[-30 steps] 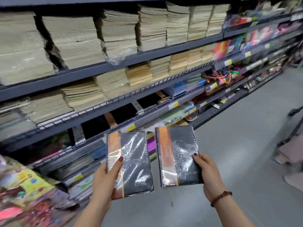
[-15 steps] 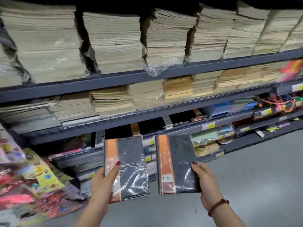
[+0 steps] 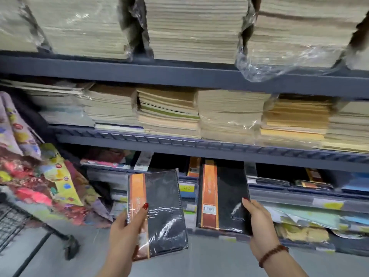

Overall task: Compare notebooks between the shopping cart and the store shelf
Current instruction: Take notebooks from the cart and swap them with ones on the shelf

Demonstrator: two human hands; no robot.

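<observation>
Left hand grip clasps left notebook; right hand grip clasps right notebook.

Two hands are up, a left hand and a right hand, and each holds one black notebook with an orange band: two notebooks, one on the left and one on the right. Three dark shelf rails cross the rack. One yellow price tag shows between the notebooks. One cart wheel sits low on the left.
</observation>
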